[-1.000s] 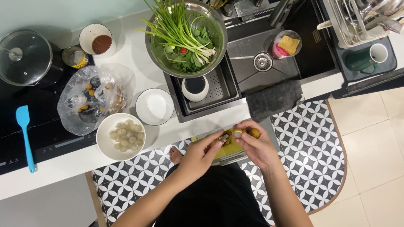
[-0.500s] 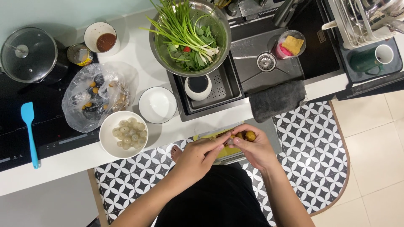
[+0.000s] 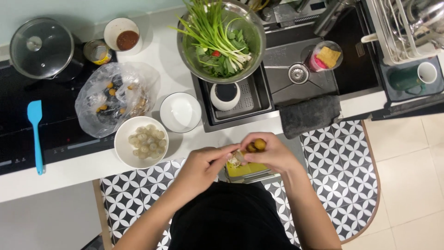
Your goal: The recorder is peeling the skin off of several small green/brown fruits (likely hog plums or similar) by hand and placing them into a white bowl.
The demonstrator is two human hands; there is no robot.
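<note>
1. At the centre of the frame, a little below the middle, the left hand (image 3: 200,165) pinches its thumb and forefinger on a pale scrap of peel or flesh (image 3: 236,158). The scrap is partly hidden, so I cannot tell if it has come free of the fruit.
2. The right hand (image 3: 272,153) is curled around small yellow-brown round fruits (image 3: 257,145); two show above its fingers, and the rest of the palm is out of sight.
3. Both hands meet over a yellow container (image 3: 246,170) that juts out from under them, just past the lower edge of the white counter (image 3: 152,51).
4. Left of the hands, on the counter, stands a white bowl of peeled pale fruits (image 3: 141,141). Above it lie a clear plastic bag (image 3: 111,103) holding more unpeeled fruit and a small empty white bowl (image 3: 180,112).
5. Further out: a steel bowl of green onions (image 3: 221,39) at the top centre over the sink (image 3: 296,76), a grey cloth (image 3: 311,115) draped on the sink's front edge, a lidded pot (image 3: 42,48) at the upper left, and a blue spatula (image 3: 35,134) at the far left.
6. Risks, as I judge them: the hands work over the patterned floor mat (image 3: 342,185) rather than over the counter, so a slippery peeled fruit squeezed too hard could shoot out and drop. The spare fruit perched atop the right fingers could roll off if that hand tilts. Peel may also miss the narrow container.
</note>
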